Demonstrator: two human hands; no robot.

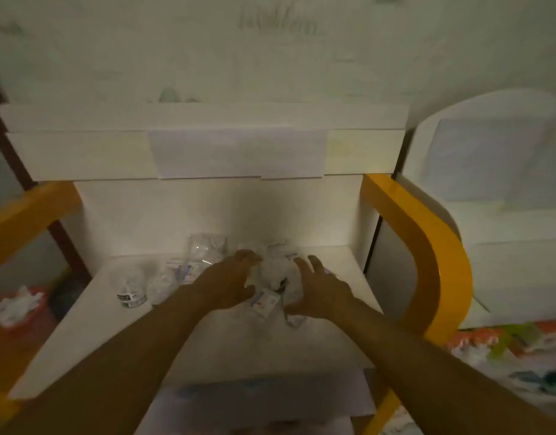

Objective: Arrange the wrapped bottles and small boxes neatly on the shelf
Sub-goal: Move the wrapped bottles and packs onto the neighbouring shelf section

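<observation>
On the white shelf (91, 324) lie several bottles in clear wrap and small boxes, all blurred. A wrapped bottle (130, 288) with a dark label stands at the left; another wrapped pack (207, 248) stands at the back. My left hand (229, 281) and my right hand (317, 293) reach in on either side of a wrapped white bundle (275, 271) in the middle. Both hands have their fingers spread and touch or nearly touch it; a firm grip is not visible. A small white box (264, 304) with red print lies just in front, between my hands.
The shelf unit has yellow side frames (427, 246) on both sides and a white upper shelf (207, 152) overhead. A red container (17, 312) with white paper sits low at the left. Colourful packs (505, 350) lie at the lower right. A white panel (490, 171) stands at the right.
</observation>
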